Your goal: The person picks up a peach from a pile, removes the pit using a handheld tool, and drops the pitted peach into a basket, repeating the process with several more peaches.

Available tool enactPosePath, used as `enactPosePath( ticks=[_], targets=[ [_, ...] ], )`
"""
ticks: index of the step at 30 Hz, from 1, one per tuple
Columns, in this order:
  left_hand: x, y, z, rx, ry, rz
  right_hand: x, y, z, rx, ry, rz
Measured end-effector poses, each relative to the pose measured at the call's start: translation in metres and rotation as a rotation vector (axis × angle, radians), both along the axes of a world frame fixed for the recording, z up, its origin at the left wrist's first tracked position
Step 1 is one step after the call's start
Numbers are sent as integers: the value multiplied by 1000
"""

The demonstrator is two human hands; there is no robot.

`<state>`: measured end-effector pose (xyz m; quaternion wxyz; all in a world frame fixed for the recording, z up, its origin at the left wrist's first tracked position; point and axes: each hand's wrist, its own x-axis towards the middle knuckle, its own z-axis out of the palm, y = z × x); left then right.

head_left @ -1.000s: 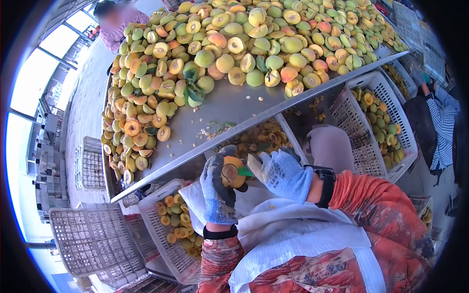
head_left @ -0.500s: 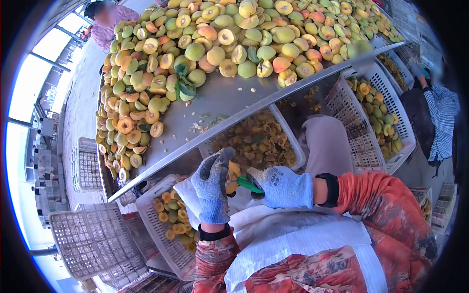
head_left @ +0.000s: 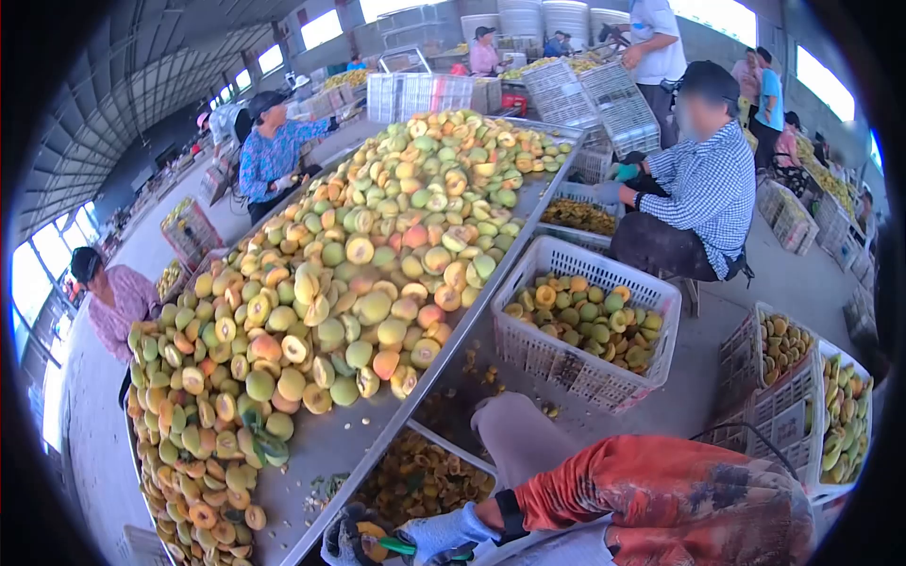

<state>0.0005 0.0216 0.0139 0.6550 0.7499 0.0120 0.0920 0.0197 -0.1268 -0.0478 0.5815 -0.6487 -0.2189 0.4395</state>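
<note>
At the desk's [head_left: 311, 453] near edge, the gloved left hand [head_left: 347, 540] grips a yellow-orange halved peach [head_left: 370, 539]; the gloved right hand [head_left: 436, 533] grips a green-handled knife [head_left: 404, 545]. Beside them, a white slatted plastic crate [head_left: 585, 325] holds peach halves.
</note>
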Motion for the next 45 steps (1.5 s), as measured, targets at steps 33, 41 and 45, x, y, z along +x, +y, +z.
enactPosePath(
  ticks=[33, 41, 45],
  targets=[
    [26, -39, 25, -234, 304, 143, 0, -30, 69, -332, -636, -147],
    [24, -54, 36, -84, 14, 280, 6, -21, 61, 251, -400, -219],
    [31, -38, 45, -85, 174, 144, 9, -26, 69, -173, -565, -148]
  ],
)
